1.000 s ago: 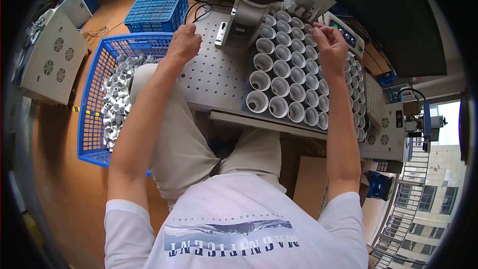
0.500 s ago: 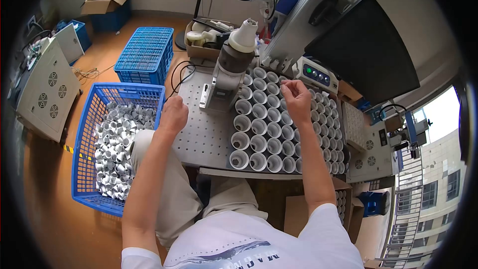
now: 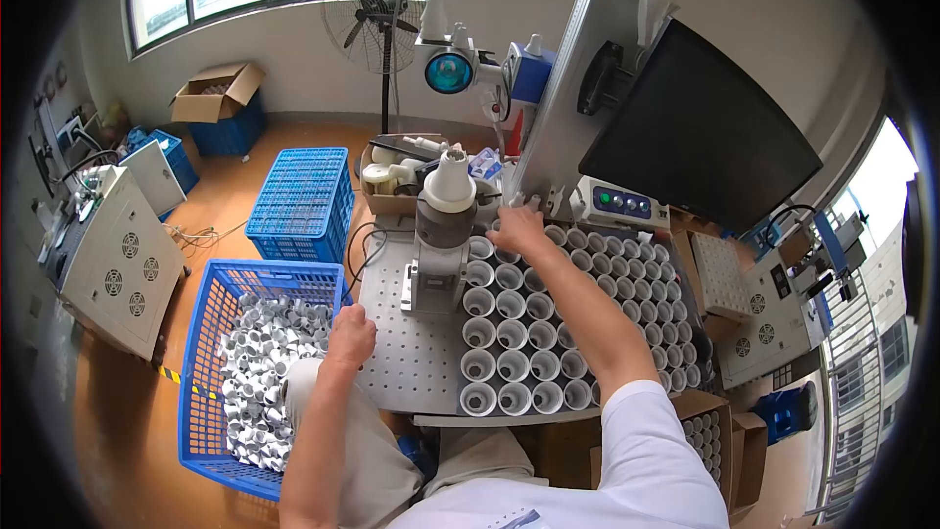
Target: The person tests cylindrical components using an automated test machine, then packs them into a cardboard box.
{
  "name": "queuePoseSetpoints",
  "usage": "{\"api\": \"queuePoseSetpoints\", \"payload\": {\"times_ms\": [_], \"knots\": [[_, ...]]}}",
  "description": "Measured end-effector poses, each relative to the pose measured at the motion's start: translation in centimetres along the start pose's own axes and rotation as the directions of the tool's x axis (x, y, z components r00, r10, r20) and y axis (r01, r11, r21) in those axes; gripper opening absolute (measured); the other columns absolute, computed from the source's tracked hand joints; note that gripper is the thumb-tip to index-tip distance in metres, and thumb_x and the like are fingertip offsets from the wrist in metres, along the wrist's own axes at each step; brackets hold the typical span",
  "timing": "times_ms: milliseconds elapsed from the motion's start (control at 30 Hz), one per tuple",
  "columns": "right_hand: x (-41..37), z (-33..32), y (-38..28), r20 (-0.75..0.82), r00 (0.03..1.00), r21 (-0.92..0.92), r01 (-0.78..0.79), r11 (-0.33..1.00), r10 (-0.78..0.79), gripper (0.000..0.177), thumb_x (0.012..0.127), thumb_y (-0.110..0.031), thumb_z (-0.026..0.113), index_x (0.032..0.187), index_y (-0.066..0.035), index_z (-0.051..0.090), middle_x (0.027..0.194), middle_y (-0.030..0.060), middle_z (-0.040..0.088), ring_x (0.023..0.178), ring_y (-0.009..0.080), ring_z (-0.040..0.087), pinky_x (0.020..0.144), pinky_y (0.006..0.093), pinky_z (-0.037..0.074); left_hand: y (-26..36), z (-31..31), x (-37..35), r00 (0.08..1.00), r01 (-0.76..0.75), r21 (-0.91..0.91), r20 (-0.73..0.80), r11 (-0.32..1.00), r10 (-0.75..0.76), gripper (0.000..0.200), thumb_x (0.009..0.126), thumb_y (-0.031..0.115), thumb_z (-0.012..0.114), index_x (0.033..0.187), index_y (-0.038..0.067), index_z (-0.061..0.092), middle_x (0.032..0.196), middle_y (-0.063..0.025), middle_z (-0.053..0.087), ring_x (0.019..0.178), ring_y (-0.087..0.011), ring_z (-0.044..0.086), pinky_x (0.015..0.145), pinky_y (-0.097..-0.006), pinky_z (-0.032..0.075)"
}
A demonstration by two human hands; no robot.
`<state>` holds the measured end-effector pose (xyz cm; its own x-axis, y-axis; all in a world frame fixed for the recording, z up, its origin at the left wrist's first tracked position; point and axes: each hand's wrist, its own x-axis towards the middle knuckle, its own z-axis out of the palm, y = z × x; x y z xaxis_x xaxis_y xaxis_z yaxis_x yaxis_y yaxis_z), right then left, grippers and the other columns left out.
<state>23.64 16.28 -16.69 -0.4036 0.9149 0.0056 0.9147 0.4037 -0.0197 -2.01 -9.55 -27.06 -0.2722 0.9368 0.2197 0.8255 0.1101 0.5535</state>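
My right hand (image 3: 519, 230) is over the back left of the rows of white cups (image 3: 509, 335), beside the foot of the upright column. Its fingers are bent down and drawn together among the rearmost cups; what they grip is hidden. My left hand (image 3: 352, 336) is a closed fist, held near the right rim of a blue basket (image 3: 193, 402) full of small white cone-shaped parts (image 3: 259, 372). Anything inside that fist is out of sight. Between my hands stands a grey fixture (image 3: 436, 274) with a white cone-shaped part (image 3: 451, 181) on its top.
A lens head (image 3: 448, 72) hangs above the fixture from a metal column (image 3: 563, 69). A dark monitor (image 3: 700, 122) and a control box with lit buttons (image 3: 622, 201) stand behind the cups. A perforated metal plate (image 3: 397, 372) lies under the fixture. Another blue crate (image 3: 299, 196) is on the floor.
My right hand has moved left and toward the back left of the cups. My left hand stays a fist near the basket. The head view has tilted up, showing the window and fan.
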Motion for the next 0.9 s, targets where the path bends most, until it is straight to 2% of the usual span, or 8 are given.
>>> {"api": "queuePoseSetpoints", "payload": {"times_ms": [100, 167, 233, 333, 433, 633, 733, 900], "knots": [[-0.6, -1.7, 0.7, -0.025, 0.999, 0.083, 0.032, 0.996, -0.030, 0.044, 0.076, -0.036, 0.063, 0.108, -0.005, 0.063, 0.109, 0.0182, 0.065, 0.107, 0.0333, 0.059, 0.094, 0.0500, 0.041, 2.0, -1.3, 0.2, 0.993, 0.093, -0.024, 0.078, 0.995, -0.091, 0.017, 0.079, 0.011, 0.051, 0.079, -0.005, 0.055, 0.092, -0.0270, 0.059, 0.093, -0.0444, 0.054, 0.085, -0.0492, 0.043], [-0.7, -0.8, 2.7, -0.229, 0.971, 0.393, 0.032, 0.919, 0.064, 0.044, 0.078, -0.037, 0.065, 0.106, -0.003, 0.063, 0.096, 0.0157, 0.067, 0.092, 0.0288, 0.064, 0.084, 0.0417, 0.048, 3.7, -2.6, 0.2, 0.980, 0.137, -0.045, 0.154, 0.990, -0.128, 0.017, 0.079, 0.011, 0.051, 0.080, -0.005, 0.055, 0.093, -0.0266, 0.059, 0.094, -0.0438, 0.054, 0.086, -0.0488, 0.044], [-1.4, 0.0, 4.4, -0.262, 0.940, 0.734, 0.048, 0.677, 0.218, 0.044, 0.080, -0.036, 0.067, 0.105, -0.001, 0.062, 0.089, 0.0130, 0.067, 0.084, 0.0246, 0.065, 0.078, 0.0360, 0.051, 4.2, -3.1, 0.3, 0.962, 0.137, -0.046, 0.243, 0.990, -0.121, 0.017, 0.079, 0.011, 0.051, 0.080, -0.006, 0.055, 0.093, -0.0263, 0.059, 0.095, -0.0432, 0.055, 0.086, -0.0486, 0.044], [-2.1, 4.8, 6.8, -0.323, 0.869, 0.902, 0.162, 0.401, 0.375, 0.038, 0.083, -0.032, 0.068, 0.100, 0.001, 0.061, 0.081, 0.0063, 0.064, 0.068, 0.0154, 0.061, 0.063, 0.0281, 0.050, 3.1, -2.0, 0.2, 0.984, 0.065, -0.125, 0.174, 0.990, -0.043, 0.016, 0.076, 0.009, 0.053, 0.071, -0.006, 0.055, 0.077, -0.0265, 0.060, 0.082, -0.0438, 0.057, 0.074, -0.0486, 0.046], [-3.3, 3.5, 6.9, -0.166, 0.905, 0.985, 0.132, 0.113, 0.391, 0.031, 0.087, -0.028, 0.066, 0.097, 0.000, 0.060, 0.078, 0.0019, 0.061, 0.058, 0.0085, 0.056, 0.052, 0.0224, 0.045, 3.7, -2.6, -0.3, 0.988, 0.037, -0.040, 0.148, 0.999, -0.031, 0.019, 0.076, 0.010, 0.053, 0.070, -0.008, 0.056, 0.078, -0.0272, 0.060, 0.084, -0.0433, 0.058, 0.076, -0.0474, 0.047], [-3.5, 3.1, 6.3, -0.192, 0.910, 0.979, 0.153, 0.132, 0.368, 0.029, 0.088, -0.027, 0.065, 0.096, 0.000, 0.060, 0.076, 0.0009, 0.061, 0.057, 0.0055, 0.052, 0.049, 0.0209, 0.043, 3.4, -2.8, -0.3, 0.984, 0.062, -0.012, 0.168, 0.998, -0.059, 0.021, 0.075, 0.010, 0.053, 0.071, -0.011, 0.058, 0.080, -0.0281, 0.061, 0.083, -0.0434, 0.059, 0.075, -0.0454, 0.048], [-3.3, 3.3, 6.4, -0.199, 0.911, 0.978, 0.158, 0.138, 0.362, 0.029, 0.087, -0.027, 0.065, 0.097, 0.001, 0.061, 0.077, 0.0011, 0.061, 0.059, 0.0057, 0.053, 0.050, 0.0211, 0.044, 3.3, -2.9, -0.1, 0.939, 0.134, -0.014, 0.322, 0.991, -0.123, 0.015, 0.079, 0.009, 0.052, 0.076, -0.005, 0.056, 0.089, -0.0230, 0.058, 0.089, -0.0419, 0.055, 0.081, -0.0471, 0.045], [-3.4, 3.3, 6.6, -0.197, 0.912, 0.979, 0.166, 0.115, 0.360, 0.030, 0.087, -0.026, 0.066, 0.097, 0.002, 0.061, 0.078, 0.0017, 0.062, 0.061, 0.0059, 0.054, 0.052, 0.0211, 0.045, 3.3, -3.1, -0.2, 0.949, 0.013, 0.017, 0.316, 1.000, -0.017, 0.014, 0.077, 0.008, 0.055, 0.070, -0.004, 0.059, 0.084, -0.0199, 0.056, 0.088, -0.0394, 0.055, 0.079, -0.0454, 0.046]]}}
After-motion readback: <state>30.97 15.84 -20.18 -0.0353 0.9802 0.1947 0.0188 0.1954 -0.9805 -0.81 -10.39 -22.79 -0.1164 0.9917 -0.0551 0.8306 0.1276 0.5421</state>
